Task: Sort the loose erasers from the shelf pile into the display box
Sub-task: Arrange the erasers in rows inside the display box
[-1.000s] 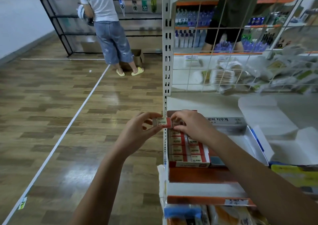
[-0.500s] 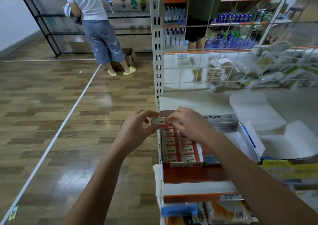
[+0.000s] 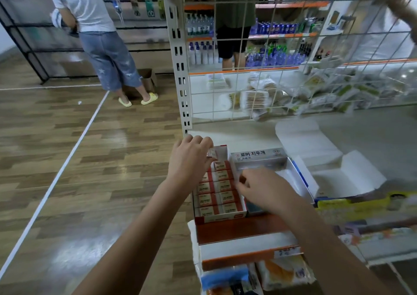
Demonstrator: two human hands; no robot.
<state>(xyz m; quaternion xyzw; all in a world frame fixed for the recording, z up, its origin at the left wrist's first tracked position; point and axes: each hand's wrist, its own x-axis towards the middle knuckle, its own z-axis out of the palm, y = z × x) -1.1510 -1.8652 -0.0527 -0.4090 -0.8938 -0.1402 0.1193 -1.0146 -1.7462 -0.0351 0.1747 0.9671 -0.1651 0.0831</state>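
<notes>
Since the earlier frame the hands have been parted: the left hand (image 3: 191, 157) is curled round an eraser (image 3: 214, 154) at the far left corner of the display box (image 3: 220, 218), near the shelf (image 3: 243, 229) end; the right hand (image 3: 262, 187) has been drawn toward the silver box (image 3: 259, 159), its grasp not discernible. The eraser is judged light, stiff and slick-wrapped, best pinched by its long sides. The upright (image 3: 180, 69) is close by.

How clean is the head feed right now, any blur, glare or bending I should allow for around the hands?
Head view: the right hand is smeared by motion blur, the left hand sharper; the display box labels are readable only in part; the goods behind the wire grid are soft and streaked; glare patches sit on the wooden floor; wide-angle bending bows the shelf post.
</notes>
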